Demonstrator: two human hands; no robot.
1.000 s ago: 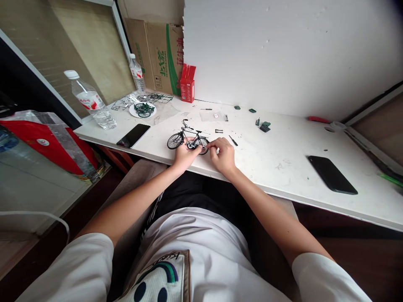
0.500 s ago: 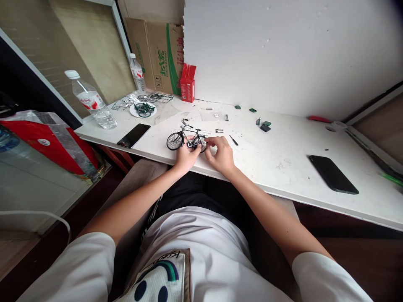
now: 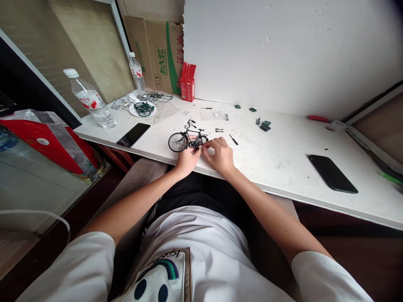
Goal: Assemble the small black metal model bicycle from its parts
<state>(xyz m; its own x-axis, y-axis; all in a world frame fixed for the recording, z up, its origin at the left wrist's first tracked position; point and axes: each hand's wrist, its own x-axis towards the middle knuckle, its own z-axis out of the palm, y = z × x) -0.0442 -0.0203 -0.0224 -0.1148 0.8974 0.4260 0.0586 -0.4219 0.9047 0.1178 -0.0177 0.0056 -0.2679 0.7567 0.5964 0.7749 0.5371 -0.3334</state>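
A small black model bicycle [image 3: 190, 141] stands roughly upright near the front edge of the table, its front wheel to the left. My left hand [image 3: 188, 160] is closed round its lower middle, with fingers behind the frame and the thumb in front. At the rear wheel, my right hand [image 3: 221, 156] has thumb and index finger pinched close to the left thumb. Fingers hide part of that wheel, and whether a tiny part sits in the pinch cannot be seen. A small wrench-shaped piece [image 3: 219, 130] and a dark thin tool [image 3: 233, 139] lie just beyond my right hand.
Left on the table are a phone [image 3: 133, 135], a water bottle [image 3: 92, 102] and a white plate [image 3: 132, 110] bearing a green model bicycle. A red box [image 3: 188, 83] stands behind. Dark green pieces [image 3: 265, 126] and a black phone [image 3: 333, 174] lie to the right.
The model bicycle has shifted slightly right and turned a little in my left hand. My right fingertips have moved slightly left and down, closer to the left thumb.
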